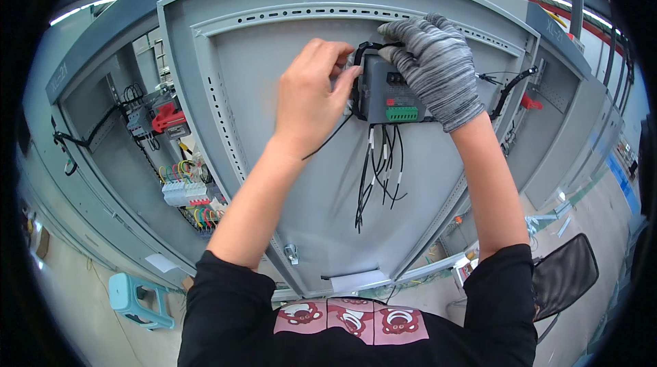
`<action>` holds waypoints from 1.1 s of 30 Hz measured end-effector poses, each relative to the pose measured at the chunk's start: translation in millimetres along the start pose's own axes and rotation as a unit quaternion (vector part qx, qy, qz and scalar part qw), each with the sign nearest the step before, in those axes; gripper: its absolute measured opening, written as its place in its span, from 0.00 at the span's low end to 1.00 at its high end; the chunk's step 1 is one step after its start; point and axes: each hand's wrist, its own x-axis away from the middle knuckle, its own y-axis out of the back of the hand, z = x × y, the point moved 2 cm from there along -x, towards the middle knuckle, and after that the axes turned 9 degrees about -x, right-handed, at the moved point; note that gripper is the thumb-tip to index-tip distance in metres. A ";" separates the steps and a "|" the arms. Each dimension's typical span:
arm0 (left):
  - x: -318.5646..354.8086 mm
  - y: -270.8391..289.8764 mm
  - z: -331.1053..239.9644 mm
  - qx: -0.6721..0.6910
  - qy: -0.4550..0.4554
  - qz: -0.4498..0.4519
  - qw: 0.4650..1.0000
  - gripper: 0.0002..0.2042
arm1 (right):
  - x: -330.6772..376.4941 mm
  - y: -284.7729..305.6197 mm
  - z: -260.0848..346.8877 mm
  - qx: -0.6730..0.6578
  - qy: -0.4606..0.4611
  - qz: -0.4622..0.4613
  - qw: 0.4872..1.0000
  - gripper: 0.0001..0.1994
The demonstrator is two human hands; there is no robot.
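Note:
A grey meter module [383, 93] with a green terminal block [402, 114] is mounted on the inside of a grey cabinet door [321, 223]. Along its left side and top runs a black cable bundle [358, 69]. My left hand [311, 90], bare, pinches the bundle at the module's upper left. A thin black strand [328, 137] trails down below that hand. My right hand [438, 69], in a grey striped knit glove, has its fingers closed on the bundle at the module's top edge; its palm side is hidden. Several loose black wires [376, 168] hang under the module.
Slotted metal rails [301, 14] frame the door. Left stands an open cabinet with breakers [185, 194] and a red handle switch [168, 117]. A light-blue stool [140, 302] is on the floor at lower left, a black mesh chair [567, 276] at lower right. Another black harness [510, 90] spans the right edge.

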 end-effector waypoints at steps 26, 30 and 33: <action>12.2 -29.6 -6.0 -0.079 -0.010 -0.176 0.981 0.09 | -14.8 -2.6 -23.5 0.020 0.228 0.220 0.948 0.17; 13.7 -31.5 -8.0 -0.075 0.015 -0.170 0.982 0.07 | -10.0 -4.4 -28.5 0.030 0.204 0.224 0.953 0.18; 13.3 -30.9 -11.3 -0.071 0.048 -0.150 0.985 0.05 | -9.0 -0.9 -17.8 0.082 0.184 0.234 0.951 0.18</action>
